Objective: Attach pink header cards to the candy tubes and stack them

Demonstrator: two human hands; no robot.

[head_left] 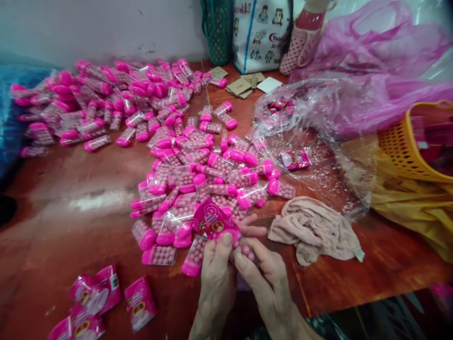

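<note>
My left hand (217,271) pinches a pink printed wrapper sleeve (211,219) between thumb and fingers. My right hand (265,274) is closed around a small clear candy container (247,251) with pink balls inside; its pink cap is at the sleeve's lower edge. How far the cap sits inside the sleeve I cannot tell. Right beyond both hands lies a heap of similar capped candy containers (215,165). At the lower left, several printed sleeves (139,302) lie on the red-brown table (81,226), a few of them overlapping.
A larger pile of containers (116,94) reaches back to the wall. To the right are a crumpled cloth (314,229), an open clear plastic bag (318,165) with a sleeve on it, and a yellow basket (399,146). Cardboard pieces (240,87) and a printed bag (262,38) are behind.
</note>
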